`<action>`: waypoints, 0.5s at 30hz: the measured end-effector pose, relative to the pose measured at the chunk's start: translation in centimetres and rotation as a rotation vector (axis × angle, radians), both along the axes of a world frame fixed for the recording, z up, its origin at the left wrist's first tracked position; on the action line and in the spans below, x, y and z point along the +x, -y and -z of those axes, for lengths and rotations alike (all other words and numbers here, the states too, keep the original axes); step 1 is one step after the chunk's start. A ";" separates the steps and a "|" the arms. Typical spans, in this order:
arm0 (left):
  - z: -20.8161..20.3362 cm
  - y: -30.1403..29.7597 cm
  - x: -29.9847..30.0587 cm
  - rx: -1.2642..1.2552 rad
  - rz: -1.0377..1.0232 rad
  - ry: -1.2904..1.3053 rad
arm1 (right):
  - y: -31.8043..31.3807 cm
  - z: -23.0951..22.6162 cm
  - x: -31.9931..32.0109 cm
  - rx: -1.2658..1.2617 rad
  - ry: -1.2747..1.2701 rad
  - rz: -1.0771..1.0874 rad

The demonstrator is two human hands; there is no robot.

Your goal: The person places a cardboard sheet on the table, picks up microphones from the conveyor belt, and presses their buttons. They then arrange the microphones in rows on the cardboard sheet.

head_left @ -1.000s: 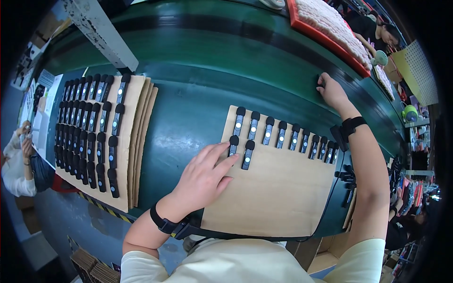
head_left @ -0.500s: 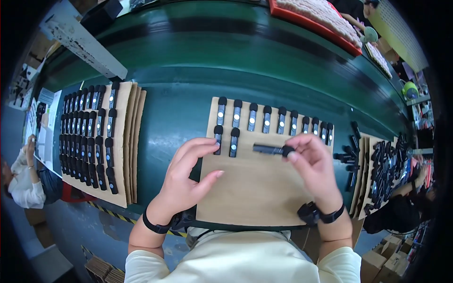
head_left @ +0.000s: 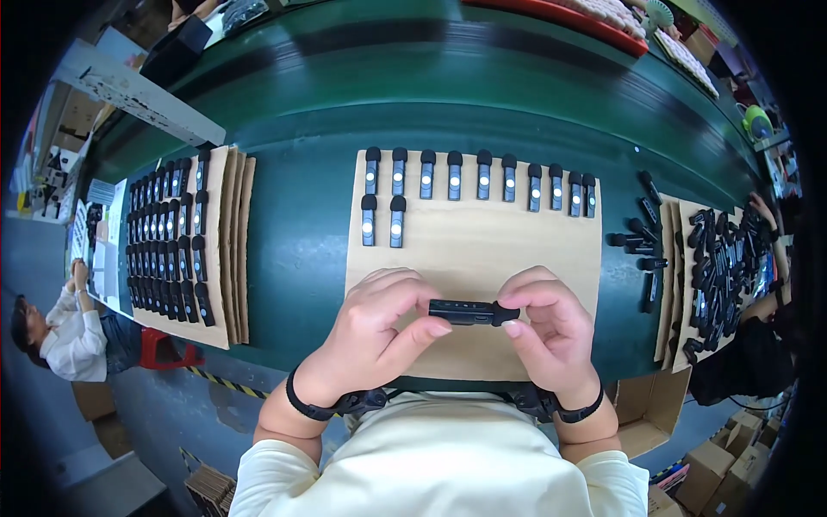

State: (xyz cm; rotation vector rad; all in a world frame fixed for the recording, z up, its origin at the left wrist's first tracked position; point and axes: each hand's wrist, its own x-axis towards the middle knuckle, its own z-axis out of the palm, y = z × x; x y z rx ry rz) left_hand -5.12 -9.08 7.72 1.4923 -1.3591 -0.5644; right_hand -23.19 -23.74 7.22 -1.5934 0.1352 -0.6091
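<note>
A small black device [head_left: 472, 312] is held level between both hands, just above the near edge of the cardboard sheet [head_left: 482, 250] that lies on the green bench [head_left: 301, 233]. The left hand [head_left: 379, 323] is closed round the device's left end, thumb beneath and fingers curled over the top; the right hand [head_left: 551, 332] is pinched on its right end in the same way, so neither hand is open beyond the thickness of the piece. The step in hand is judged to be the checking or turning of one piece before it is laid down (the exact action on it cannot be told).

Farther up the sheet, two devices [head_left: 382, 221] stand side by side at the left as a started second row, and beyond them a full row of devices [head_left: 479, 177] runs along the far edge. The next move would seem to call for the piece to be turned upright and set just beside the second of the pair, in line with it.

At the bench's left edge a filled card stack [head_left: 185, 237] is seen; at the right edge, loose black devices [head_left: 715, 267] are heaped on another card.
</note>
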 end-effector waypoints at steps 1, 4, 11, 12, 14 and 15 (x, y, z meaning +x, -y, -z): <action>-0.1 0.1 -0.4 0.003 -0.017 0.010 | -0.1 0.1 -0.2 0.003 0.003 0.002; -0.4 0.5 -1.2 -0.029 -0.045 0.025 | -0.3 0.5 -0.7 0.107 0.023 0.053; -0.3 0.8 -2.2 -0.140 -0.060 0.038 | -0.5 0.2 -0.5 0.230 -0.008 0.060; -0.2 0.8 -2.4 -0.159 -0.089 0.003 | -0.5 0.2 -0.5 0.251 -0.008 0.060; 0.0 0.9 -2.8 -0.198 -0.145 -0.066 | -0.5 0.5 -0.4 0.298 0.003 0.042; 0.1 0.9 -2.9 -0.197 -0.142 -0.067 | -0.5 0.7 -0.3 0.345 0.013 0.024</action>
